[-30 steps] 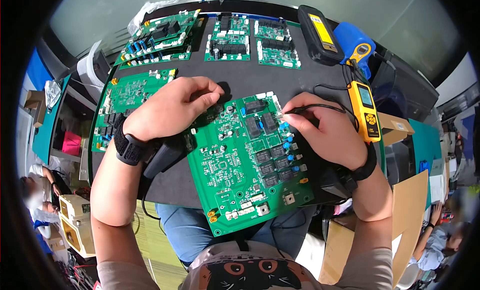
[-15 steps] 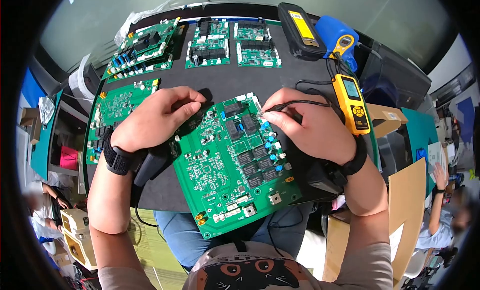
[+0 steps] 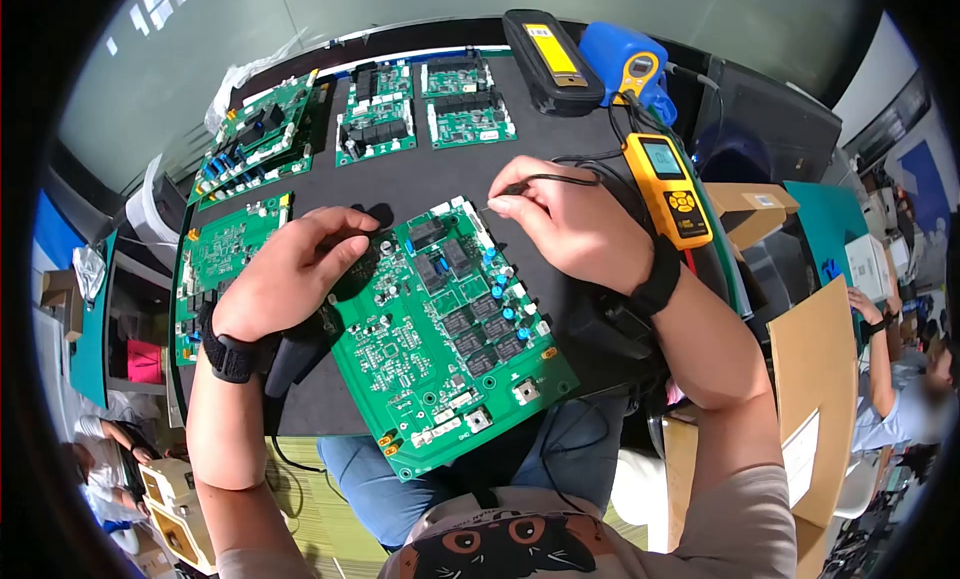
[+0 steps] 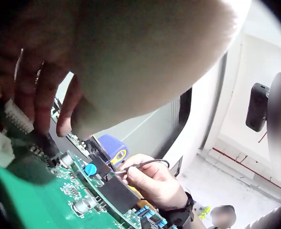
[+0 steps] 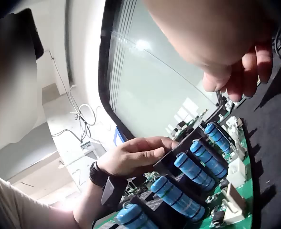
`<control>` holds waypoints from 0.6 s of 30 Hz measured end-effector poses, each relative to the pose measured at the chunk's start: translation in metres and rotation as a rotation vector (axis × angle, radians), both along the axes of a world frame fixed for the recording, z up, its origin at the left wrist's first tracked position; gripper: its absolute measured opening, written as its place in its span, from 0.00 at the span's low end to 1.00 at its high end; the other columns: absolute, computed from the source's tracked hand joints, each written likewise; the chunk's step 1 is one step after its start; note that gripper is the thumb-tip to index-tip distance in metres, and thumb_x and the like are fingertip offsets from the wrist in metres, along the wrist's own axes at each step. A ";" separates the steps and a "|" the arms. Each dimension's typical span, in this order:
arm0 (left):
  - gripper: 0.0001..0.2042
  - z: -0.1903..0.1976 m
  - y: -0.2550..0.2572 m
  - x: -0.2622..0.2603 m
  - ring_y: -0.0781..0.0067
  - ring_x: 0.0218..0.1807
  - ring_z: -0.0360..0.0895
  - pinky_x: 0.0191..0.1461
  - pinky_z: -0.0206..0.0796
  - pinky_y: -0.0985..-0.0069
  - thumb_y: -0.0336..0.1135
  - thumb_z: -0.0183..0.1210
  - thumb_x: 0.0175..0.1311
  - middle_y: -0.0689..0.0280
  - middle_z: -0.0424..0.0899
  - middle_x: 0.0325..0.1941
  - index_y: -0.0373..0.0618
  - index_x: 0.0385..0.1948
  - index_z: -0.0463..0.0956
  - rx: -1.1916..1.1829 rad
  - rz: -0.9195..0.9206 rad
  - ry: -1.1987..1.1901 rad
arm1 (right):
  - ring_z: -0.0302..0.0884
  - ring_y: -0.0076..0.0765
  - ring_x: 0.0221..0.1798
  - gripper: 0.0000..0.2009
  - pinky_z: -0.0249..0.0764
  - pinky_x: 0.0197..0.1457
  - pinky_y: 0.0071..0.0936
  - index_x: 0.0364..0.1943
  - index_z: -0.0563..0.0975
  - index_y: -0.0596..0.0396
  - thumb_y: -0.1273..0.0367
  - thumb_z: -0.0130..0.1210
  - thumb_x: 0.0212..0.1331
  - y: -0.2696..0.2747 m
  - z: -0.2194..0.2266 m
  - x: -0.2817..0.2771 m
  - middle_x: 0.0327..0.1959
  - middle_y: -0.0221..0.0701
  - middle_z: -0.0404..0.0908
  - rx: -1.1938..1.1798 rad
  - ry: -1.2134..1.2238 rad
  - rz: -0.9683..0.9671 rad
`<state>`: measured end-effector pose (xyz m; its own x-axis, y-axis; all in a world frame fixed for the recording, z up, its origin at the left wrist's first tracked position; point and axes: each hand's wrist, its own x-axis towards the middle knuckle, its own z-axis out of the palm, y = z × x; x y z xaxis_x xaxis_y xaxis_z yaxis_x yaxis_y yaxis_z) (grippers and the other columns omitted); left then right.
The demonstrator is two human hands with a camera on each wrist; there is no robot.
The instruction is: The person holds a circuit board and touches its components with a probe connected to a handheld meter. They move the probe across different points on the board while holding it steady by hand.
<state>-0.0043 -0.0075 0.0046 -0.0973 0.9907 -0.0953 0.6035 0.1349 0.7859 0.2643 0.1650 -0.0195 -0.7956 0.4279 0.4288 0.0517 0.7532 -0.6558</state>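
Hands [image 3: 290, 276] and probe [image 3: 515, 188] at the large board [image 3: 430, 379] (yellow meter [image 3: 668, 191], cables [image 3: 590, 159] alongside)

Large green board [image 3: 455, 379]: far left corner hidden by left hand [image 3: 290, 271]; fingertip contact unclear. Right hand [image 3: 585, 229]: probe [image 3: 514, 189] tip too small to place. Relay [image 3: 485, 307] markings illegible. Bystander's [image 3: 885, 409] head blurred.

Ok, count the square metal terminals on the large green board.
2: a left terminal and a right terminal, both along the near edge of the board. Any under the left hand would be hidden.
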 end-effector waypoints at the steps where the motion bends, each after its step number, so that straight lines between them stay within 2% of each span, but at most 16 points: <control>1: 0.15 0.003 0.000 0.003 0.80 0.46 0.80 0.52 0.74 0.76 0.34 0.61 0.78 0.66 0.85 0.47 0.37 0.60 0.78 0.000 -0.005 0.004 | 0.75 0.23 0.31 0.06 0.71 0.37 0.26 0.44 0.79 0.61 0.72 0.56 0.74 0.000 0.000 0.000 0.31 0.32 0.80 0.000 0.004 -0.005; 3: 0.18 0.011 -0.004 0.009 0.77 0.50 0.81 0.53 0.74 0.75 0.34 0.63 0.76 0.65 0.86 0.50 0.38 0.63 0.76 -0.028 -0.020 0.014 | 0.78 0.22 0.35 0.07 0.74 0.40 0.25 0.48 0.78 0.61 0.71 0.55 0.75 0.000 0.000 -0.002 0.39 0.33 0.85 -0.130 -0.040 0.054; 4: 0.23 0.012 -0.004 0.010 0.71 0.54 0.81 0.56 0.74 0.73 0.35 0.68 0.72 0.61 0.84 0.54 0.39 0.65 0.75 -0.034 -0.044 0.018 | 0.82 0.21 0.43 0.08 0.77 0.48 0.24 0.50 0.77 0.61 0.70 0.54 0.77 0.004 -0.008 -0.004 0.52 0.37 0.87 -0.174 -0.017 0.100; 5: 0.23 0.011 -0.005 0.011 0.71 0.54 0.81 0.56 0.74 0.73 0.35 0.68 0.72 0.61 0.84 0.54 0.39 0.65 0.75 -0.042 -0.038 0.019 | 0.82 0.21 0.43 0.08 0.77 0.48 0.24 0.50 0.77 0.61 0.70 0.54 0.77 0.008 -0.014 -0.006 0.52 0.37 0.87 -0.181 -0.015 0.106; 7: 0.27 0.010 -0.007 0.012 0.67 0.59 0.80 0.60 0.73 0.69 0.36 0.71 0.69 0.58 0.81 0.59 0.39 0.67 0.74 0.081 -0.172 0.095 | 0.83 0.24 0.52 0.08 0.77 0.56 0.24 0.51 0.77 0.61 0.71 0.52 0.78 0.014 -0.024 -0.011 0.62 0.43 0.83 -0.226 -0.035 0.186; 8: 0.31 0.008 -0.007 0.011 0.63 0.62 0.78 0.64 0.71 0.66 0.38 0.73 0.66 0.56 0.79 0.62 0.40 0.69 0.72 0.061 -0.180 0.043 | 0.86 0.44 0.51 0.10 0.79 0.55 0.37 0.46 0.78 0.64 0.69 0.55 0.75 0.014 -0.030 -0.016 0.45 0.42 0.86 -0.226 0.068 0.220; 9: 0.31 0.008 -0.008 0.012 0.63 0.62 0.78 0.64 0.71 0.66 0.38 0.73 0.66 0.56 0.79 0.62 0.40 0.69 0.72 0.059 -0.183 0.047 | 0.86 0.44 0.51 0.10 0.79 0.55 0.37 0.46 0.78 0.64 0.69 0.55 0.75 0.015 -0.033 -0.018 0.45 0.42 0.86 -0.227 0.072 0.218; 11: 0.33 0.010 -0.008 0.014 0.60 0.64 0.78 0.66 0.71 0.65 0.39 0.74 0.65 0.56 0.78 0.64 0.41 0.70 0.71 0.078 -0.204 0.143 | 0.82 0.23 0.53 0.09 0.76 0.56 0.24 0.53 0.77 0.61 0.70 0.51 0.80 0.020 -0.035 -0.022 0.58 0.40 0.85 -0.353 -0.008 0.245; 12: 0.34 0.008 -0.008 0.013 0.58 0.65 0.77 0.67 0.71 0.64 0.39 0.74 0.64 0.56 0.78 0.64 0.41 0.70 0.71 0.065 -0.188 0.122 | 0.80 0.19 0.45 0.10 0.75 0.50 0.22 0.54 0.77 0.61 0.70 0.52 0.80 0.022 -0.033 -0.024 0.52 0.35 0.87 -0.336 -0.030 0.249; 13: 0.34 0.008 -0.008 0.013 0.58 0.65 0.77 0.67 0.71 0.64 0.39 0.74 0.64 0.56 0.78 0.64 0.41 0.70 0.71 0.065 -0.191 0.122 | 0.80 0.19 0.45 0.10 0.75 0.50 0.22 0.54 0.77 0.61 0.70 0.52 0.80 0.022 -0.031 -0.024 0.52 0.35 0.87 -0.337 -0.029 0.247; 15: 0.33 0.006 -0.007 0.013 0.56 0.65 0.77 0.68 0.70 0.63 0.38 0.75 0.63 0.55 0.78 0.63 0.41 0.69 0.72 0.038 -0.133 0.036 | 0.76 0.14 0.37 0.10 0.71 0.42 0.20 0.52 0.79 0.62 0.69 0.52 0.80 0.021 -0.024 -0.022 0.46 0.31 0.86 -0.379 -0.054 0.214; 16: 0.33 0.006 -0.005 0.012 0.56 0.65 0.77 0.68 0.70 0.63 0.38 0.75 0.63 0.55 0.78 0.63 0.41 0.69 0.72 0.037 -0.134 0.034 | 0.76 0.14 0.37 0.10 0.71 0.42 0.20 0.52 0.79 0.62 0.69 0.52 0.80 0.021 -0.019 -0.021 0.46 0.31 0.86 -0.380 -0.056 0.213; 18: 0.32 0.006 -0.004 0.011 0.53 0.66 0.76 0.69 0.69 0.64 0.38 0.75 0.62 0.54 0.79 0.63 0.41 0.67 0.73 0.077 -0.201 0.153 | 0.71 0.12 0.33 0.10 0.67 0.36 0.20 0.48 0.80 0.62 0.68 0.53 0.79 0.016 -0.012 -0.018 0.43 0.31 0.86 -0.409 -0.107 0.154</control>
<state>0.0072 -0.0117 0.0104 0.0943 0.9954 -0.0185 0.7248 -0.0559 0.6866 0.2462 0.1812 -0.0314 -0.8942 0.4178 0.1606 0.0431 0.4375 -0.8982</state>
